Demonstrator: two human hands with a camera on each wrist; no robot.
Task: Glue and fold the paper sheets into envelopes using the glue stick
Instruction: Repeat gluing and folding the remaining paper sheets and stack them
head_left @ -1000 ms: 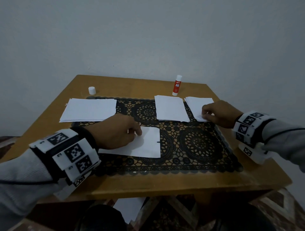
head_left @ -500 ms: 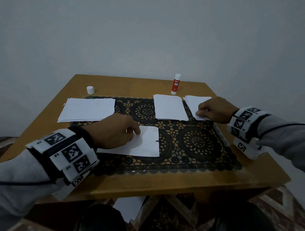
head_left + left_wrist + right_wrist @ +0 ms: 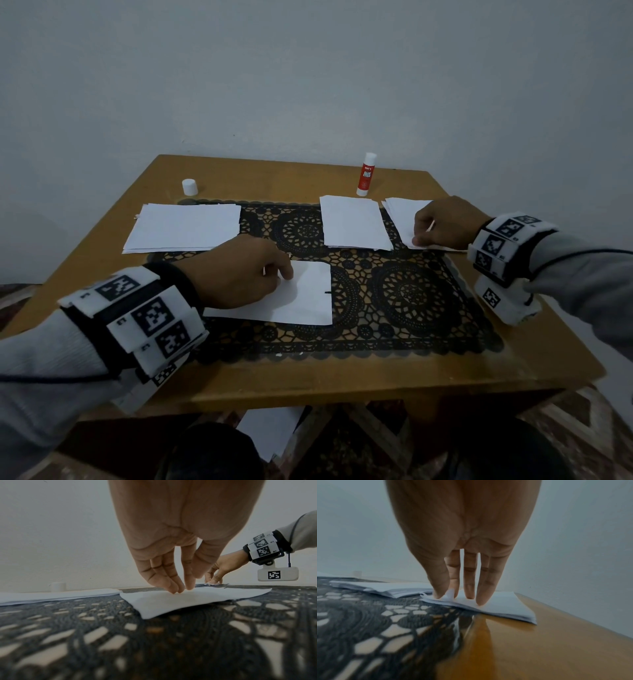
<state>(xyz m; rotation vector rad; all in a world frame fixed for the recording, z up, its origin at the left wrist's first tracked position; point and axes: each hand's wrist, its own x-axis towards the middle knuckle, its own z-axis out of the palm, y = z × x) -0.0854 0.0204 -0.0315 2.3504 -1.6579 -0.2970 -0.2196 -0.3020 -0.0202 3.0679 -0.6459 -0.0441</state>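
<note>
Head view, looking down on a wooden surface point(image 3: 445, 359) covered in part by a black lace mat point(image 3: 394, 301). Near the front of the mat, a single white sheet point(image 3: 301, 301), lying flat, with a short dark mark at its right edge. Left hand point(image 3: 239, 270) resting on that sheet's left part, fingers point(image 3: 173, 585) straight and close together, tips pressing down on the paper; grip holding nothing. Far right, a small paper stack point(image 3: 400, 212) half on the mat and half on bare wood. Right hand point(image 3: 445, 222) over that stack, three fingers point(image 3: 481, 596) straight and planted on top, thumb lifting a corner of the top sheet; grip pinching that raised corner between thumb and forefinger, seen best from the right wrist. Just left of it, a second stack of folded paper point(image 3: 352, 222). Far left, a wider pile of flat sheets point(image 3: 185, 228). Behind the folded stack, a red and white glue stick point(image 3: 365, 174) standing upright, uncapped or capped impossible to tell. Well apart at the back left, a small white cap point(image 3: 189, 187) standing alone. Grey sleeves and marker-covered wristbands on both arms.
</note>
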